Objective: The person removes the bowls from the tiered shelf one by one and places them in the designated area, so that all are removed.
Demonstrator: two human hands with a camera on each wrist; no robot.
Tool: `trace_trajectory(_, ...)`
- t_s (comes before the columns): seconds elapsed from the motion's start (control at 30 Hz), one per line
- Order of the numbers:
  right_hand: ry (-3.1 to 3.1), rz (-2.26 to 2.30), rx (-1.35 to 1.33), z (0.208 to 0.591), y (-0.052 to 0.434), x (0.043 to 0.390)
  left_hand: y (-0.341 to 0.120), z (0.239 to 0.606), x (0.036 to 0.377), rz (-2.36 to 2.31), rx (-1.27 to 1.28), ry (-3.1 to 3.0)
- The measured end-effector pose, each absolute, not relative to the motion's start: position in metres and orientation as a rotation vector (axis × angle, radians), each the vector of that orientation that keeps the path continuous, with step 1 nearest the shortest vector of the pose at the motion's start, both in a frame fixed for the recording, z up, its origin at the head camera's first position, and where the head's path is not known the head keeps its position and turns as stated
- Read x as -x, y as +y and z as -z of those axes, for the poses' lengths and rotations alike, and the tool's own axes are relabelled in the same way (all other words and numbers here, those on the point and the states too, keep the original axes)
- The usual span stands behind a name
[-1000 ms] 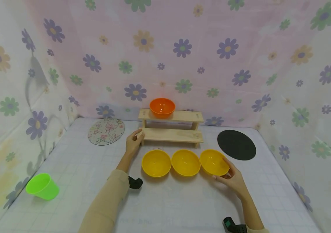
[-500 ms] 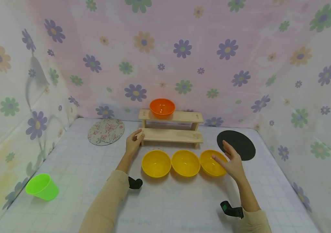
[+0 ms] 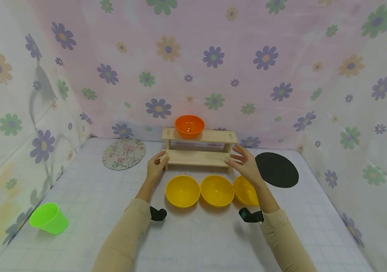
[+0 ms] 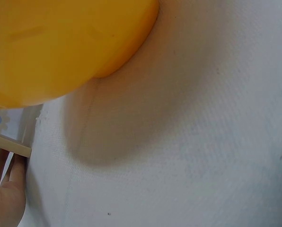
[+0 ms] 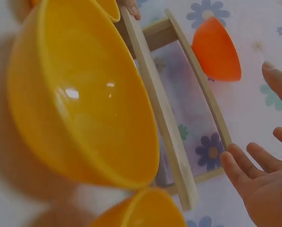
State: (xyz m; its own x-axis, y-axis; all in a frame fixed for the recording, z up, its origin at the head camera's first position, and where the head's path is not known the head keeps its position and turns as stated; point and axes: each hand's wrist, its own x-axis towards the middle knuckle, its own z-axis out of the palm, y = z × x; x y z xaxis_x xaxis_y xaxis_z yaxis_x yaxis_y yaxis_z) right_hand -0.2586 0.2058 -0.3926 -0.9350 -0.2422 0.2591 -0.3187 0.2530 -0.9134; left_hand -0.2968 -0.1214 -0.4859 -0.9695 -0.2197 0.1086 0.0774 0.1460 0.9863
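This looks like a staged recording booth, not a lived-in room: pink and white flower-printed cloth (image 3: 214, 56) hangs as backdrop on three sides, and a white gridded mat (image 3: 193, 234) covers the table, with plastic props laid out tidily.

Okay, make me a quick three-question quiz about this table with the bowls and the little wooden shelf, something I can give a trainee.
1. How many yellow bowls stand in the row in front of the wooden shelf?
2. True or false: the orange bowl sits on the shelf's top step.
3. Which hand touches the shelf? A) left hand B) right hand C) neither

Key
1. Three.
2. True.
3. A. The left hand rests its grip on the lower step's left end; the right hand is spread open near the right end, with no contact visible.
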Motion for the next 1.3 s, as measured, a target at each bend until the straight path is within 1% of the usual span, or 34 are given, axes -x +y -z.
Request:
trace_trajectory(0.1, -2.43, -1.816, -0.572, 0.381, 0.191, 0.264, -0.122, 0.486, 0.297, 1.926, -0.12, -2.191)
trace_trajectory(0.27, -2.4, -1.867, -0.569, 0.376, 0.171, 0.278, -0.121, 0.484, 0.297, 1.936, -0.1, -2.183)
trace_trajectory(0.53, -2.334, -1.936, -0.608, 0.398, 0.152, 0.318, -0.123, 0.485, 0.298, 1.938, -0.088, -2.182)
trace_trajectory(0.63, -2.334, -1.931, -0.636, 0.399, 0.145, 0.327, -0.123, 0.485, 0.3, 1.931, -0.093, -2.177)
trace_trajectory(1.13, -2.312, -2.048, -0.534, 0.39, 0.112, 0.342, -0.122, 0.483, 0.296, 1.922, -0.118, -2.197)
trace_trajectory(1.3, -2.285, -2.132, -0.563, 0.386, 0.104, 0.346, -0.123, 0.484, 0.297, 1.934, -0.121, -2.191)
